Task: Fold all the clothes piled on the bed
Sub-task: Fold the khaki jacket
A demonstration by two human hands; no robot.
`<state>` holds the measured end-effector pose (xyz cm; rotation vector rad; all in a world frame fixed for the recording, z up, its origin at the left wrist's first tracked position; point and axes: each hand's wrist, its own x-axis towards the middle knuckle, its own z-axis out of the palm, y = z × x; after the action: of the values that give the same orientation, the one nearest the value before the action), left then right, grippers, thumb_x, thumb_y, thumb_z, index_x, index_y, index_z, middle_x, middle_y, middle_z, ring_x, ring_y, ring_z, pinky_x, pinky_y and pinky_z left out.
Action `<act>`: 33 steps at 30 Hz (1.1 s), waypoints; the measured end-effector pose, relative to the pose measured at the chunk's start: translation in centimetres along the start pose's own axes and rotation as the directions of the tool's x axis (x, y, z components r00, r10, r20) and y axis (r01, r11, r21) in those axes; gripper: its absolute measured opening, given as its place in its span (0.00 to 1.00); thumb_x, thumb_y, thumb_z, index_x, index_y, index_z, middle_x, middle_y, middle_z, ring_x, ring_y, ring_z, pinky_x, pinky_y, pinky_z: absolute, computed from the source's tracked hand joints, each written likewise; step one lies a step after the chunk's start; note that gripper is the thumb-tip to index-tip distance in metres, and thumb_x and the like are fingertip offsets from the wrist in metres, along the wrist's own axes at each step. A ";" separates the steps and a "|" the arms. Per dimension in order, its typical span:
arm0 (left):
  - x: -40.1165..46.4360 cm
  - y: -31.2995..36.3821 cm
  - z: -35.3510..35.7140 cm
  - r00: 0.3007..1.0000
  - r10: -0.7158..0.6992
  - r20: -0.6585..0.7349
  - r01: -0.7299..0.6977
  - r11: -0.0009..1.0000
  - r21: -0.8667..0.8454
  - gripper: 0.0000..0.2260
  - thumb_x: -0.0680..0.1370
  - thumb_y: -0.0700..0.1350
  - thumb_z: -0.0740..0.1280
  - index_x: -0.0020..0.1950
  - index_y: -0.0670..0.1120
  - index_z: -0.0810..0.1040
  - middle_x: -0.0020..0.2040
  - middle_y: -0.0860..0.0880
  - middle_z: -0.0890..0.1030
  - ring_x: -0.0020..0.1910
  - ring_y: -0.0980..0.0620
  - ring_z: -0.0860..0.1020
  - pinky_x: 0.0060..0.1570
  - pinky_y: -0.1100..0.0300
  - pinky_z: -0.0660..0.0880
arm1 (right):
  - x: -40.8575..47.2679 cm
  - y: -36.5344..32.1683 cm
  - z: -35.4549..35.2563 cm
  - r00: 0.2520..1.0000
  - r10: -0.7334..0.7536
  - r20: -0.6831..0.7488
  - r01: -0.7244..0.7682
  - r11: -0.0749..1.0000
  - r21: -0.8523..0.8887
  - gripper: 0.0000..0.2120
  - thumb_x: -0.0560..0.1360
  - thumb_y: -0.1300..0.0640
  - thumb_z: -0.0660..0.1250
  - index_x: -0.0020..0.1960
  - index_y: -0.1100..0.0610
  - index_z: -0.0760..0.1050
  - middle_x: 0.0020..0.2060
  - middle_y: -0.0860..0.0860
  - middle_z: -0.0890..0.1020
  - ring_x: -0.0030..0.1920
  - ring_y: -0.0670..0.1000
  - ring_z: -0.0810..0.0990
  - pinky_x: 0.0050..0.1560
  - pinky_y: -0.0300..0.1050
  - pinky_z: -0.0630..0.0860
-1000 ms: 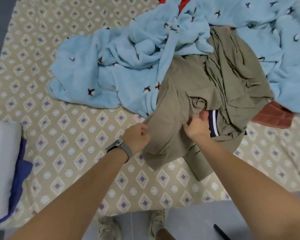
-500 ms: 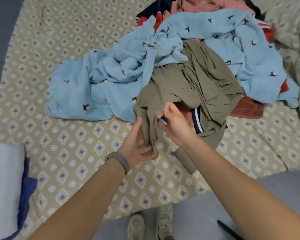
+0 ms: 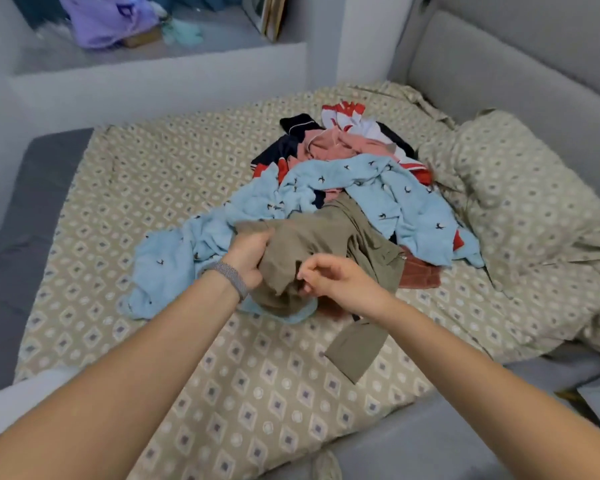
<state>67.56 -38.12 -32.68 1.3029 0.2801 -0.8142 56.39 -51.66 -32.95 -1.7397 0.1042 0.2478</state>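
- Olive-drab cloth, an olive garment, is bunched between my two hands near the middle of the bed, on the near side of the clothes pile, because I judge it the first piece to pull free and fold.
- One loose end of it trails toward the bed's near edge, so most of it is not yet lifted clear.
- My left hand, with a grey wristband on its wrist, has its fingers curled tight round a gathered wad of the cloth, arm reaching straight in from the near edge.
- My right hand pinches a fold between thumb and bent fingers, wrist turned inward toward the left.
- Beneath and beside it lies the light blue garment, spreading toward the bed's left edge, with pink and red pieces behind toward the far edge.
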 end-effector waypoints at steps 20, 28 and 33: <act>-20.1 19.2 5.6 0.886 0.381 0.264 -0.377 0.924 -0.066 0.11 0.82 0.38 0.58 0.46 0.36 0.76 0.32 0.43 0.81 0.30 0.52 0.81 0.35 0.61 0.80 | 2.1 -4.8 -0.9 0.856 0.316 -0.410 -0.481 0.777 -0.406 0.44 0.68 0.43 0.75 0.76 0.42 0.54 0.75 0.58 0.59 0.74 0.63 0.56 0.72 0.58 0.58; -21.7 23.8 0.1 0.836 0.523 0.164 -0.495 0.849 -0.185 0.11 0.83 0.36 0.54 0.52 0.38 0.77 0.37 0.43 0.83 0.35 0.51 0.82 0.35 0.60 0.81 | 4.0 -12.2 -2.7 0.844 0.312 -0.437 -0.146 0.916 0.373 0.12 0.82 0.58 0.54 0.60 0.57 0.74 0.56 0.61 0.80 0.55 0.62 0.78 0.58 0.61 0.77; -17.6 22.1 -2.4 0.925 0.377 -0.034 -0.379 0.918 -0.114 0.12 0.84 0.42 0.56 0.63 0.41 0.74 0.41 0.44 0.83 0.36 0.50 0.82 0.35 0.58 0.81 | 2.6 -18.2 -7.9 0.804 0.198 -0.560 0.144 0.850 0.507 0.12 0.82 0.58 0.60 0.62 0.58 0.76 0.49 0.57 0.83 0.48 0.56 0.81 0.47 0.52 0.80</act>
<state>70.69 -28.42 -6.20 1.1995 0.0779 -0.4533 63.57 -55.86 -14.80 -1.1964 0.6099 -0.3088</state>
